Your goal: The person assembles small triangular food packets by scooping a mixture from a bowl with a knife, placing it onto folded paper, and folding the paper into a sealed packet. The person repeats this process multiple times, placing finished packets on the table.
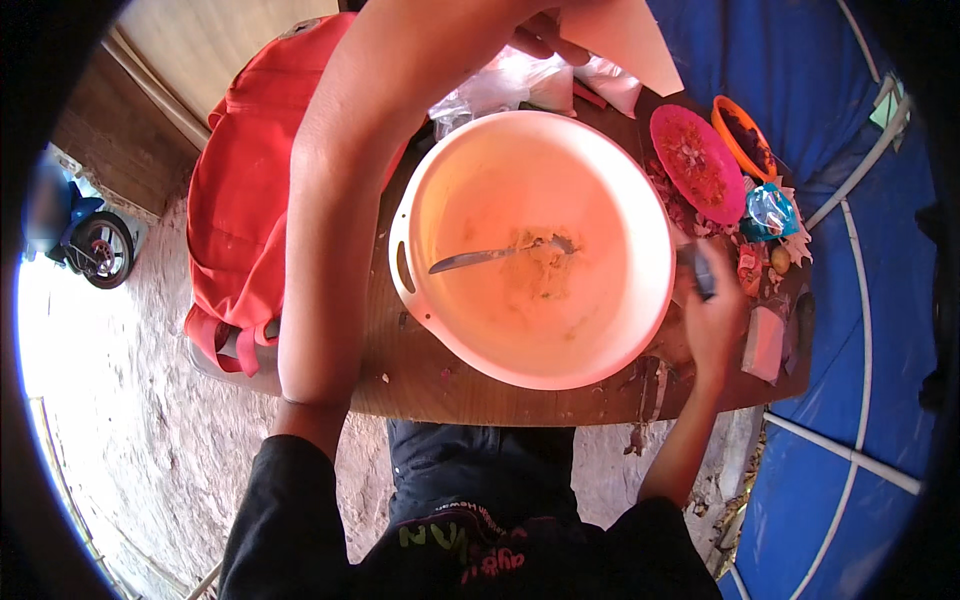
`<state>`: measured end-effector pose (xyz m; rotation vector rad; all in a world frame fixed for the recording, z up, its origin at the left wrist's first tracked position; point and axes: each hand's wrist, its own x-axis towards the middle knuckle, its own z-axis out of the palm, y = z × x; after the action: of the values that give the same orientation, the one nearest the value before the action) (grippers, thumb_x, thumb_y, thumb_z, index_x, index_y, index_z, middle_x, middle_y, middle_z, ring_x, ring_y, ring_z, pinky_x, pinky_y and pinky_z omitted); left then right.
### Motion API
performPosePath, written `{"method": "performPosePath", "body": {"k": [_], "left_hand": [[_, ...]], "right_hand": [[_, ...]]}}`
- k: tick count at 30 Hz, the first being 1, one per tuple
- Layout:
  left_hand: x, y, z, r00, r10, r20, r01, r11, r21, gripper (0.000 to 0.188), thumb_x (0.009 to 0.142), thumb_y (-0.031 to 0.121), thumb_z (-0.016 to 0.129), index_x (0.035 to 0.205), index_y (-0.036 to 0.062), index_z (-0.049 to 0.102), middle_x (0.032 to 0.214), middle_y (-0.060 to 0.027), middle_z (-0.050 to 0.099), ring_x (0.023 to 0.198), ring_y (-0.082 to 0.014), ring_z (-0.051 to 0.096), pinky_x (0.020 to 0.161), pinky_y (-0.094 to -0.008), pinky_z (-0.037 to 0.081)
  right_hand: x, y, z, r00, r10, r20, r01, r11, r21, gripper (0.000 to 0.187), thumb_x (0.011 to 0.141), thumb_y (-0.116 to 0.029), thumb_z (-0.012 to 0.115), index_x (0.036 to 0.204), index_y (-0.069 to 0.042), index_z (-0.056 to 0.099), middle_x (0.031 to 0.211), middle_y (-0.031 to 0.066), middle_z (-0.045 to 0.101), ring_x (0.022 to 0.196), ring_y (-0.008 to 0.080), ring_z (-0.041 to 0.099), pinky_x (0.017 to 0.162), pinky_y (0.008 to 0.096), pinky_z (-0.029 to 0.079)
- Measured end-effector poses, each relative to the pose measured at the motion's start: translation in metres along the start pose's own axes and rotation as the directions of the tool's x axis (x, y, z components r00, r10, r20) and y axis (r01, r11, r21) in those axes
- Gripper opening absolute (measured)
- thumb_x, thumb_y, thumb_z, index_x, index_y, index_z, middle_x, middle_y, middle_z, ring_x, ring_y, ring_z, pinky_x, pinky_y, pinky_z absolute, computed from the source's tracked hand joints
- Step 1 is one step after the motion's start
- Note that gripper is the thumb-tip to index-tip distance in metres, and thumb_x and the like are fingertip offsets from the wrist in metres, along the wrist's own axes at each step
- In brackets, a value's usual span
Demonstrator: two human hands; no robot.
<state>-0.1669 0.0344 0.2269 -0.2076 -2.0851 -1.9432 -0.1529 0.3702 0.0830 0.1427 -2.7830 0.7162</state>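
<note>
A large white basin (455, 345) with a slotted handle sits on the wooden table in front of me. In it lies a metal utensil (470, 260), its far end covered in brownish residue; I cannot make out whether it is a spoon or a knife. Past the basin's left side my left arm stretches far forward. My left hand (540, 38), partly cut off by the top edge, has its fingers curled against a pale flat sheet (625, 45). Beside the basin's right rim, my blurred right hand (718, 310) is closed around a small dark object (703, 276).
A red backpack (245, 200) stands on the left. Clear plastic bags (510, 85) lie behind the basin. At right are a pink plate (695, 165) with scraps, an orange bowl (743, 135), a blue packet (768, 212) and a pale block (764, 343). A blue tarp (850, 330) hangs beyond.
</note>
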Motion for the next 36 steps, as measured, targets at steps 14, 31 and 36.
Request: {"method": "performPosePath", "body": {"k": [14,31,36], "left_hand": [[0.012,-0.025,0.004,0.972,0.194,0.131,-0.191,0.981,-0.038,0.031,0.097,0.025,0.063,0.087,-0.0016,0.076,0.08,-0.0061,0.072,0.067,-0.0112,0.064,0.068,-0.0242,0.048],[0.057,-0.097,0.016,0.953,0.015,0.303,0.047,0.979,-0.197,0.038,0.097,0.028,0.062,0.108,-0.0071,0.071,0.094,-0.0128,0.072,0.082,-0.0196,0.069,0.079,-0.029,0.056],[0.06,-0.098,0.016,0.956,-0.065,0.285,0.1,0.989,-0.108,0.036,0.097,0.028,0.063,0.101,-0.006,0.072,0.082,-0.0106,0.071,0.071,-0.0183,0.066,0.07,-0.0269,0.052]], "right_hand": [[-0.018,-0.076,-0.08,0.978,-0.187,0.091,0.134,0.901,0.413,0.02,0.09,-0.006,0.071,0.107,0.004,0.066,0.087,0.0048,0.067,0.076,0.0065,0.059,0.066,0.0209,0.045],[0.007,-0.1,-0.045,0.928,-0.123,0.352,-0.018,0.928,0.371,0.016,0.096,-0.013,0.069,0.094,0.003,0.069,0.07,-0.0007,0.062,0.059,0.0023,0.05,0.051,0.0222,0.037],[0.017,-0.1,-0.038,0.896,-0.147,0.419,-0.056,0.899,0.435,0.018,0.096,-0.014,0.068,0.094,0.004,0.069,0.066,-0.001,0.06,0.057,0.0028,0.05,0.051,0.0224,0.036]]}}
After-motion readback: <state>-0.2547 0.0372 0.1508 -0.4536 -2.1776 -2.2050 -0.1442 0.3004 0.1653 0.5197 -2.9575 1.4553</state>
